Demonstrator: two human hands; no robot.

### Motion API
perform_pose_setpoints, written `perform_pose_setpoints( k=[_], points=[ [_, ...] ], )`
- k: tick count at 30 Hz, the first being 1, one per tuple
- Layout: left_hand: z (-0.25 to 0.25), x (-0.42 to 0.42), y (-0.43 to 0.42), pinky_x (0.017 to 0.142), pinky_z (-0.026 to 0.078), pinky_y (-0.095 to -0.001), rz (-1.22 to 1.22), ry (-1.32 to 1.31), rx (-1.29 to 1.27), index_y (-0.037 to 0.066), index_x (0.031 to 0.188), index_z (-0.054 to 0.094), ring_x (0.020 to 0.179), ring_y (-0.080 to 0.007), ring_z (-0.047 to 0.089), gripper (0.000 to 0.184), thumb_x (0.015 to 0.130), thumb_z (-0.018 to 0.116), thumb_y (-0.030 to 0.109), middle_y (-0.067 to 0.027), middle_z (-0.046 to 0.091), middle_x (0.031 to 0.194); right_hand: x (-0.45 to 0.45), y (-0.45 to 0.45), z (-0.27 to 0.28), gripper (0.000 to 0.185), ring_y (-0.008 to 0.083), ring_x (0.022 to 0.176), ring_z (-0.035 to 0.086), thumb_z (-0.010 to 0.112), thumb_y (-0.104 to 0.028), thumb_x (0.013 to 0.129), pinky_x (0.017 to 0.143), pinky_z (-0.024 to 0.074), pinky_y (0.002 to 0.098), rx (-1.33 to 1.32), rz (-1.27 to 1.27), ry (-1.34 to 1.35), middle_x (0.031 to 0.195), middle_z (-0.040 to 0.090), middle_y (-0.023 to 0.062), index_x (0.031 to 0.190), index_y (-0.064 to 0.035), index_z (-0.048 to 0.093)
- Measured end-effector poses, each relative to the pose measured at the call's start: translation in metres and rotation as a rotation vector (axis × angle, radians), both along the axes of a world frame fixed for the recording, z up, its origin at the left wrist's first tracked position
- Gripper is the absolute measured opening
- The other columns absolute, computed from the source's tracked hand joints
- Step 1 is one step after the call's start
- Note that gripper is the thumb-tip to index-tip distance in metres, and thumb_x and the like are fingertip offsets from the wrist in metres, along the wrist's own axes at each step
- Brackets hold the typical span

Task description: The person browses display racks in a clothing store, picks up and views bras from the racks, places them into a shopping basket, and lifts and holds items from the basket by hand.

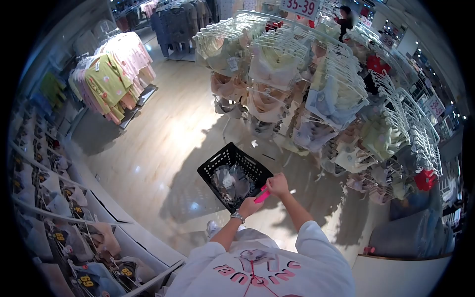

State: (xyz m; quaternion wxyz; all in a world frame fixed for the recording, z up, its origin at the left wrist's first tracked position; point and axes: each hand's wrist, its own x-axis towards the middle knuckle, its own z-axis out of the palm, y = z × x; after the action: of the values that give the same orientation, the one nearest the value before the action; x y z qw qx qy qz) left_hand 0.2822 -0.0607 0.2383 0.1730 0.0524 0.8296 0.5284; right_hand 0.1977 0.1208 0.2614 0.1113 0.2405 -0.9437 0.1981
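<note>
Both of my hands are closed on a bright pink strip (262,195) in front of my body. My left hand (247,208), with a metal watch on its wrist, grips the lower left end. My right hand (278,184) closes around the upper right end. Just beyond them is a black perforated plastic basket (217,159), with several clear-wrapped grey packages (232,179) inside. The strip overlaps the basket's near right edge in the view; I cannot tell whether it is attached.
Racks of hanging bras (277,64) stand ahead and to the right. At the left is a rack of green and pink clothes (106,79). Shelf bins of packaged garments (84,242) line the lower left. A person (345,22) stands far back. Pale floor (143,163) surrounds the basket.
</note>
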Motion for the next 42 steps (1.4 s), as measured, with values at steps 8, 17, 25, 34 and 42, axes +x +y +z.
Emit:
perform_pose_setpoints(
  k=[8,17,25,34,42],
  points=[
    [0.001,-0.008,-0.036,0.051,0.042,-0.0354,-0.205,0.001,-0.03,-0.002,0.072,0.064,0.047,-0.0233,0.054,0.04,0.074,0.067,0.038,-0.0135,0.056,0.053,0.033,-0.022,0.0,0.026,0.0254,0.062,0.055,0.053,-0.026,0.075,0.067,0.0404,0.0389,0.085,-0.215,-0.053,0.055,0.057,0.0073,0.055,-0.0107,0.06],
    [0.0,-0.062,-0.141,0.06,0.047,-0.039,-0.615,0.16,-0.272,0.009,0.08,0.067,0.065,-0.0294,0.062,0.037,0.068,0.069,0.045,-0.0133,0.064,0.069,0.091,-0.125,0.009,0.048,0.028,0.059,0.058,0.044,-0.041,0.089,0.062,0.0398,0.0421,0.221,-0.594,-0.201,0.058,0.061,0.0096,0.057,-0.0089,0.062],
    [0.013,-0.122,-0.186,0.073,0.042,-0.0414,-0.588,0.872,-0.62,0.011,0.077,0.061,0.078,-0.0258,0.058,0.01,0.068,0.063,0.015,-0.0072,0.059,0.076,0.089,-0.223,0.01,0.051,0.0347,0.063,0.063,0.055,-0.055,0.079,0.055,0.0504,0.0454,0.007,-0.635,-0.413,0.066,0.062,0.0163,0.086,-0.0053,0.054],
    [0.021,-0.181,-0.157,0.071,0.044,-0.0383,-0.519,0.999,-0.526,0.01,0.074,0.057,0.092,-0.0244,0.051,0.007,0.073,0.054,0.016,-0.0088,0.052,0.085,0.032,-0.26,-0.001,0.033,0.0413,0.07,0.062,0.056,-0.031,0.082,0.064,0.0491,0.0515,-0.291,-0.828,-0.479,0.073,0.063,0.0233,0.093,-0.0008,0.051],
    [0.035,-0.209,-0.115,0.079,0.041,-0.0434,-0.696,0.915,-0.689,0.013,0.078,0.063,0.099,-0.0241,0.05,0.01,0.076,0.054,0.017,-0.0074,0.053,0.094,0.008,-0.236,-0.007,0.025,0.0426,0.072,0.061,0.054,-0.02,0.08,0.067,0.0487,0.0517,-0.456,-0.887,-0.44,0.074,0.062,0.0255,0.093,0.0005,0.05]
  ],
)
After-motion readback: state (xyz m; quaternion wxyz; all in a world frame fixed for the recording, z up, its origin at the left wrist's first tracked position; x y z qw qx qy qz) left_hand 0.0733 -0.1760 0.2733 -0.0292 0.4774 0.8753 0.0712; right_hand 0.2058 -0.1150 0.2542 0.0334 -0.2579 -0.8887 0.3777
